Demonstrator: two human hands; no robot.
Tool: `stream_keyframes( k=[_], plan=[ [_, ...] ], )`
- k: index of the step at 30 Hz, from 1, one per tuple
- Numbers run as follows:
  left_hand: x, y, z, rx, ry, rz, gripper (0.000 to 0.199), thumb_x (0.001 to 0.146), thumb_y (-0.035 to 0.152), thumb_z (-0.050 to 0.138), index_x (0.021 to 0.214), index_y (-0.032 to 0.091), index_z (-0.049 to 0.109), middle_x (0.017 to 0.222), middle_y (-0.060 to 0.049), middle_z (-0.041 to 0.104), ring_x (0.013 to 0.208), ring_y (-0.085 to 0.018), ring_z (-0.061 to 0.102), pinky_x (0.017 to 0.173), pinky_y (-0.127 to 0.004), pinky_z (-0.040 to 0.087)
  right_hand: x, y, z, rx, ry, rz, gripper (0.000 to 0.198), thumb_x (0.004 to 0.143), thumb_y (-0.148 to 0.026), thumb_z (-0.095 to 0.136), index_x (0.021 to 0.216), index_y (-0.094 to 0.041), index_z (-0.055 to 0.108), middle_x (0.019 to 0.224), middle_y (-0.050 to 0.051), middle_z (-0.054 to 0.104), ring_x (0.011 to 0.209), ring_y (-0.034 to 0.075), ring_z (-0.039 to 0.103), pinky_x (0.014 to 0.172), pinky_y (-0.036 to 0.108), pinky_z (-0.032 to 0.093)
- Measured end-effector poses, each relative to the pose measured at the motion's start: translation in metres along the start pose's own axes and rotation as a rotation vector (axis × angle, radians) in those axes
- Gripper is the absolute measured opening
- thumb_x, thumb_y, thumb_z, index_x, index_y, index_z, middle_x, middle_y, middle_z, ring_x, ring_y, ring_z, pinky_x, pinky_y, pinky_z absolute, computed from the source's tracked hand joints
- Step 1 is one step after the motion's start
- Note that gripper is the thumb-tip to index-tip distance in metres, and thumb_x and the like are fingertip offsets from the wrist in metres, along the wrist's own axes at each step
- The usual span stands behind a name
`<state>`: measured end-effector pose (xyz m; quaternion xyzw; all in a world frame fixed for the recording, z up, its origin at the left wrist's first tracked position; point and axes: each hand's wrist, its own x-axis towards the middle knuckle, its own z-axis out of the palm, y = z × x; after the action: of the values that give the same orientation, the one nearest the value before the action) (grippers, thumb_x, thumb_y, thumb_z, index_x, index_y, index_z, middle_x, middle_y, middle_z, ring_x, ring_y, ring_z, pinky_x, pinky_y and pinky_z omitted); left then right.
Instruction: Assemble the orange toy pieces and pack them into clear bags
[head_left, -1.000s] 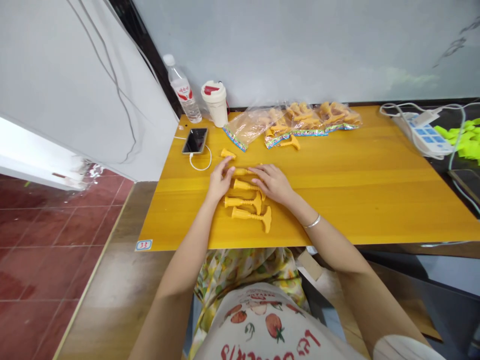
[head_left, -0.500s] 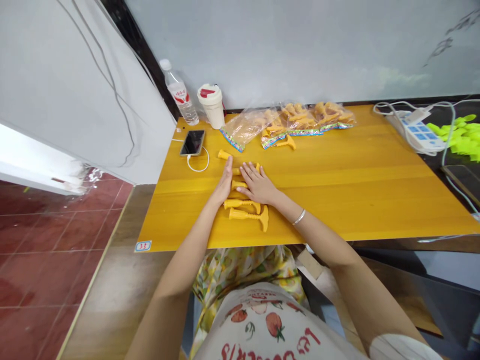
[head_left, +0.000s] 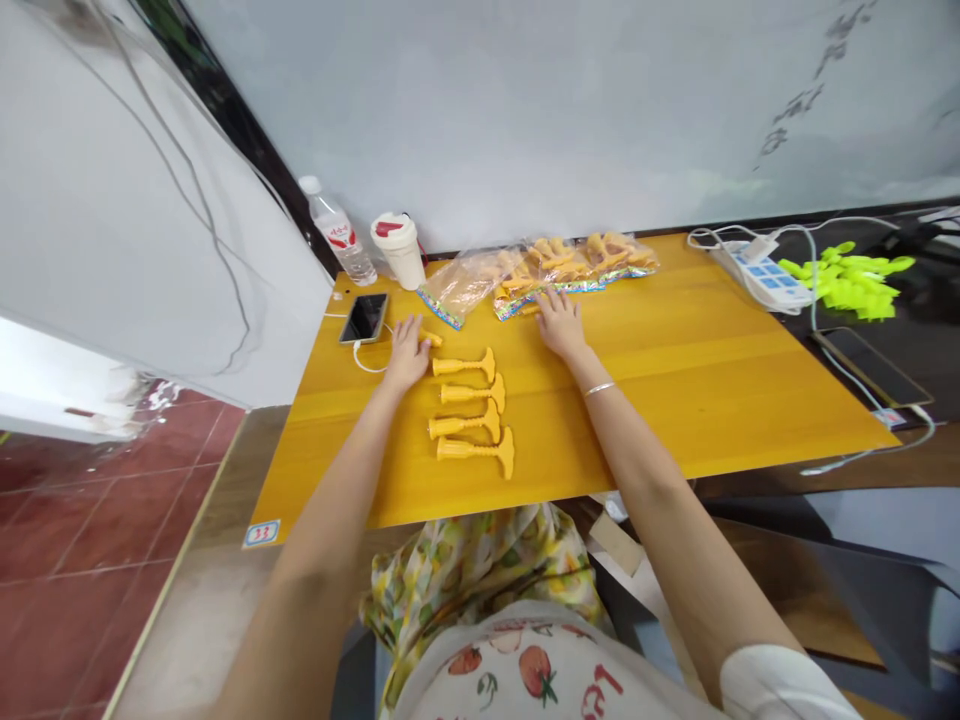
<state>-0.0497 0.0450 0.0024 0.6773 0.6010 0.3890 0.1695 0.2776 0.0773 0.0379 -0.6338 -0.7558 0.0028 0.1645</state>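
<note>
My left hand (head_left: 407, 354) is at the left of the table, its thumb and forefinger around a short yellow plastic tube (head_left: 433, 339). Farther right, my right hand (head_left: 561, 324) reaches the front of the plastic bags. Its fingers are spread over a yellow T-shaped handle (head_left: 530, 309), whose grip end they hide. Between my forearms lie several yellow T-handled plastic tools (head_left: 471, 394) in a rough column, tube ends left and crossbars right. Each joins a ribbed shaft to a tube.
Clear bags of yellow parts (head_left: 559, 262) line the back edge. A water bottle (head_left: 341, 238), a lidded cup (head_left: 401, 255) and a charging phone (head_left: 364, 318) stand or lie at the back left. A power strip (head_left: 765, 275) with cables and bright green pieces (head_left: 847, 285) are at right.
My hands have parted from above the row of tools. The left went to the loose tube, the right to the loose handle by the bags. The view has shifted slightly.
</note>
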Motion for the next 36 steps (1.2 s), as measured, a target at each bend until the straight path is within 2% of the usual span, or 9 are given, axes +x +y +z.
stream_keyframes(
  k=[4,8,13,16,18,21,24,31,36],
  plan=[
    [0.001,-0.003,0.004,0.099,-0.046,0.022,0.045,0.083,0.021,0.051,0.128,0.016,0.060,0.130,-0.017,0.063,0.129,-0.033,0.053,0.116,-0.057,0.034,0.003,0.007,0.015,-0.051,-0.045,-0.010,0.046,0.098,-0.023,0.040,0.143,-0.021,0.052,0.158,0.013,0.039,0.140,0.033,0.039,0.111,0.060,0.034],
    [-0.010,-0.004,0.003,0.116,-0.001,0.032,0.036,0.081,0.020,0.055,0.115,0.017,0.067,0.112,-0.014,0.067,0.112,-0.031,0.060,0.106,-0.051,0.043,0.000,0.004,0.017,-0.041,-0.027,-0.001,0.034,0.100,-0.028,0.043,0.126,-0.019,0.061,0.148,0.015,0.051,0.126,0.033,0.050,0.099,0.049,0.046],
    [-0.012,-0.002,0.004,-0.224,0.097,-0.036,0.036,0.080,0.035,0.064,0.112,0.019,0.066,0.110,-0.009,0.067,0.095,-0.023,0.063,0.090,-0.039,0.052,-0.010,-0.016,0.004,0.012,0.037,-0.027,0.030,0.103,-0.025,0.038,0.118,-0.015,0.061,0.122,0.016,0.068,0.123,0.032,0.051,0.103,0.049,0.039],
    [-0.015,0.003,0.008,-0.477,0.112,-0.065,0.046,0.076,0.043,0.070,0.114,0.019,0.064,0.105,-0.007,0.069,0.083,-0.018,0.064,0.080,-0.033,0.054,-0.019,-0.046,-0.003,0.084,0.123,-0.122,0.031,0.104,-0.028,0.036,0.118,-0.016,0.061,0.117,0.015,0.069,0.116,0.030,0.054,0.103,0.045,0.039],
    [-0.020,0.006,0.009,-0.546,0.114,-0.086,0.050,0.073,0.046,0.074,0.113,0.018,0.064,0.099,-0.006,0.070,0.076,-0.016,0.063,0.075,-0.031,0.054,-0.026,-0.066,-0.004,0.118,0.155,-0.207,0.031,0.104,-0.030,0.037,0.117,-0.017,0.061,0.116,0.014,0.069,0.116,0.029,0.053,0.105,0.045,0.038],
    [-0.027,0.009,0.006,-0.492,0.150,-0.049,0.046,0.073,0.044,0.075,0.110,0.018,0.067,0.101,-0.007,0.068,0.082,-0.016,0.064,0.077,-0.030,0.054,-0.035,-0.082,0.000,0.113,0.162,-0.294,0.030,0.103,-0.032,0.039,0.115,-0.019,0.063,0.115,0.012,0.070,0.119,0.029,0.051,0.115,0.050,0.029],
    [-0.030,0.012,0.000,-0.422,0.165,0.017,0.035,0.078,0.037,0.071,0.108,0.019,0.069,0.108,-0.008,0.065,0.093,-0.018,0.064,0.081,-0.030,0.054,-0.038,-0.081,0.007,0.077,0.158,-0.329,0.030,0.102,-0.031,0.040,0.115,-0.019,0.064,0.112,0.012,0.070,0.122,0.030,0.051,0.119,0.054,0.023],
    [-0.033,0.028,-0.003,-0.282,0.104,0.086,0.028,0.083,0.026,0.067,0.110,0.021,0.070,0.110,-0.007,0.064,0.102,-0.019,0.063,0.085,-0.031,0.055,-0.041,-0.079,0.011,0.055,0.145,-0.374,0.032,0.103,-0.031,0.038,0.115,-0.019,0.065,0.108,0.012,0.069,0.125,0.029,0.050,0.121,0.057,0.020],
    [-0.039,0.042,0.001,-0.308,0.033,0.176,0.026,0.086,0.029,0.066,0.111,0.022,0.071,0.113,-0.008,0.064,0.107,-0.020,0.062,0.083,-0.030,0.054,-0.047,-0.091,0.007,0.089,0.153,-0.462,0.033,0.105,-0.032,0.035,0.114,-0.021,0.065,0.109,0.010,0.069,0.131,0.028,0.047,0.123,0.060,0.013]
  ],
)
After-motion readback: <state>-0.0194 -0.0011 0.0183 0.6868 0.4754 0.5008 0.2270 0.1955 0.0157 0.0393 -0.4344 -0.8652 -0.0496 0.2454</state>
